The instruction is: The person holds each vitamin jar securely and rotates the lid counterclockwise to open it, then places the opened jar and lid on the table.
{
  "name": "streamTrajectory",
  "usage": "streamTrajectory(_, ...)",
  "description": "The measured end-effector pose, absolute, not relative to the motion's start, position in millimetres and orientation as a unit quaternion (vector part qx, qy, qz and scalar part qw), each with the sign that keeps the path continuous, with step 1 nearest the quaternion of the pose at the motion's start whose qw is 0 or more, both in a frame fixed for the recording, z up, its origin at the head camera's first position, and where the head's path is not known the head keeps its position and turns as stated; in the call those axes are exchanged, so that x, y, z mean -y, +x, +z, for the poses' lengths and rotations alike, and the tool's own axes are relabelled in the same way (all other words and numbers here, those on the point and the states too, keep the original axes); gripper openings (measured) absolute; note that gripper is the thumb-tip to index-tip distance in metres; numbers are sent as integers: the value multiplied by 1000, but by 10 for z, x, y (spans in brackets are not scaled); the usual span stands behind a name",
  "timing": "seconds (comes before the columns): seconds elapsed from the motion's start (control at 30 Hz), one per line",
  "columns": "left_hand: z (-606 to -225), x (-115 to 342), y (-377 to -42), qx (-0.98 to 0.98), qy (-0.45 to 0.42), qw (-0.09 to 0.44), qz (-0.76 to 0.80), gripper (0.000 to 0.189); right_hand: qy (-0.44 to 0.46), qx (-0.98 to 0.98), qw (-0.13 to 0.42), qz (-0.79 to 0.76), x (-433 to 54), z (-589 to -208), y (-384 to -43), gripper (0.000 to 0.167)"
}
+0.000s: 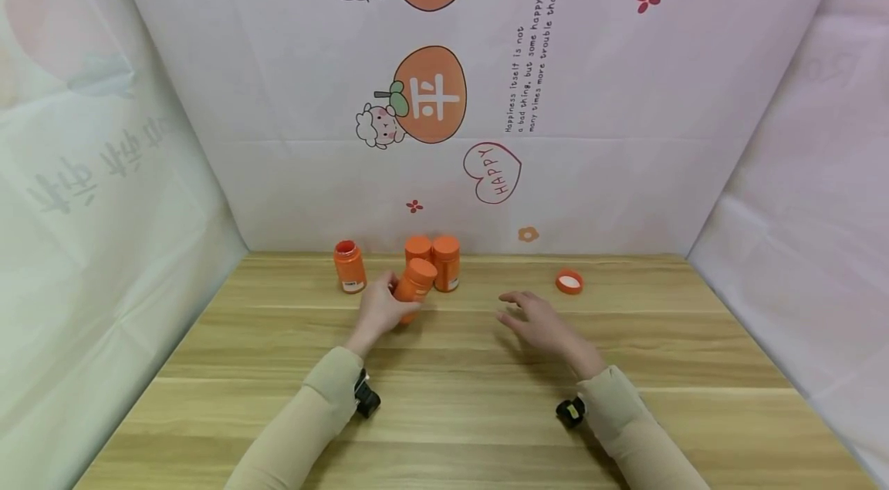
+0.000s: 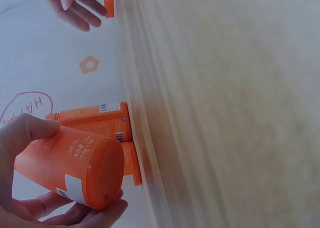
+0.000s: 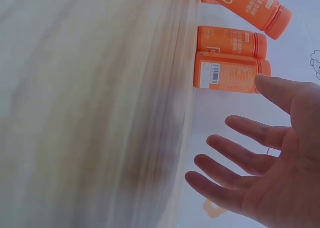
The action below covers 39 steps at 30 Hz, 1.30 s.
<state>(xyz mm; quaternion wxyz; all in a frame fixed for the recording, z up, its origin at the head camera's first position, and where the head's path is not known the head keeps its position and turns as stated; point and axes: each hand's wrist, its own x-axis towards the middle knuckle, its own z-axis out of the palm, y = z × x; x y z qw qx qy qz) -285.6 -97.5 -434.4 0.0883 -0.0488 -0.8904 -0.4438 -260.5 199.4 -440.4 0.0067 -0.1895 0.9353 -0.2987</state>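
My left hand [image 1: 380,307] grips an orange bottle [image 1: 415,280] with its cap on, tilted to the right above the table. In the left wrist view the thumb and fingers wrap this bottle [image 2: 70,163], its base towards the camera. Behind it two more capped orange bottles [image 1: 447,266] stand side by side near the back wall, one partly hidden. Left of my left hand, an orange bottle without a cap [image 1: 350,268] stands upright. My right hand [image 1: 542,322] holds nothing, its fingers spread and pointing left over the table; the right wrist view shows the bare palm [image 3: 280,158].
An orange cap [image 1: 569,282] lies with its pale inside up at the back right of the wooden table [image 1: 458,413]. A printed white sheet [image 1: 590,166] forms the back wall, with white sheets at both sides. Each wrist wears a small black camera [image 1: 571,412].
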Motion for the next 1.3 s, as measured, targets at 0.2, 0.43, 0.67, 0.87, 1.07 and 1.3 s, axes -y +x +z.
streamTrajectory(0.2,-4331,909,-2821,888,-52,74,-450,40,-186,-934,3,-305,-1966,-4375,-2592,55)
streamTrajectory(0.43,-4348,847,-2813,889,-48,63,-452,41,-182,-932,-3,-312,-1944,-4355,-2586,51)
streamTrajectory(0.67,-4363,783,-2801,887,-69,63,-452,43,-179,-933,-12,-313,-1927,-4354,-2594,52)
streamTrajectory(0.87,-4376,733,-2789,890,-82,68,-443,40,-182,-930,-25,-319,-1900,-4349,-2585,49)
streamTrajectory(1.07,-4361,676,-2761,892,-92,70,-438,39,-187,-927,-38,-324,-1871,-4331,-2588,48)
streamTrajectory(1.3,-4352,617,-2724,892,-101,72,-434,39,-193,-924,-52,-326,-1835,-4298,-2595,47)
